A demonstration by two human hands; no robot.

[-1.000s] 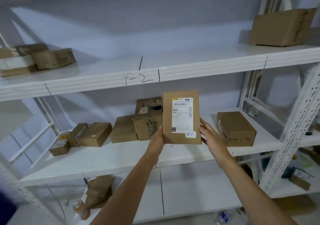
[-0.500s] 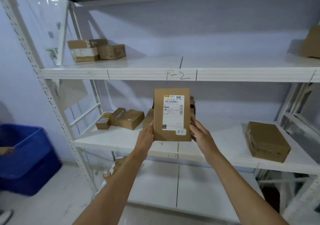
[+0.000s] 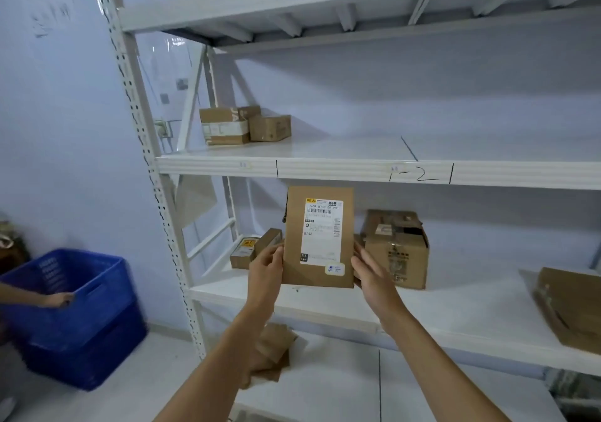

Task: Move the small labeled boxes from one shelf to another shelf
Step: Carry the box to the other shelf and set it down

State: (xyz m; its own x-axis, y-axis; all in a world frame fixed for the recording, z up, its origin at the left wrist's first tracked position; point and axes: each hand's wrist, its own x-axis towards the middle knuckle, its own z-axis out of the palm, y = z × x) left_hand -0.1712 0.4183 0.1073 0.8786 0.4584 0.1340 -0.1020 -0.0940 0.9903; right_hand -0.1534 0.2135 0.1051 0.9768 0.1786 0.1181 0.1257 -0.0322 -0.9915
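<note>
Your grip is a two-handed one on the flat labeled box (image 3: 318,238): your left hand (image 3: 265,273) has its fingers curled onto the box's lower left edge, and your right hand (image 3: 374,275) presses flat-fingered against its lower right edge, so the box stands upright between them at the centre of the frame, white shipping label facing you. At the far left of the frame another person's hand (image 3: 57,299) rests on the rim of a blue crate (image 3: 81,317) that sits on the floor beside the white rack's perforated upright (image 3: 146,148). On the shelf marked "1-2" (image 3: 325,168), at upper centre, a few cardboard boxes (image 3: 244,125) are grouped near its left end, touching one another. Below it, on the middle shelf (image 3: 325,304), two small boxes (image 3: 253,249) lie just left of your left hand, partly hidden by it. The box you hold is in front of this shelf and just above its front edge, not resting on it. Right of your right hand a larger, crumpled carton (image 3: 396,249) stands on the same shelf, and a brown box (image 3: 569,307) lies at the right edge of the frame, well apart from the carton. On the lowest shelf, between your forearms' left side and the upright, some brown packets (image 3: 273,353) are piled.
</note>
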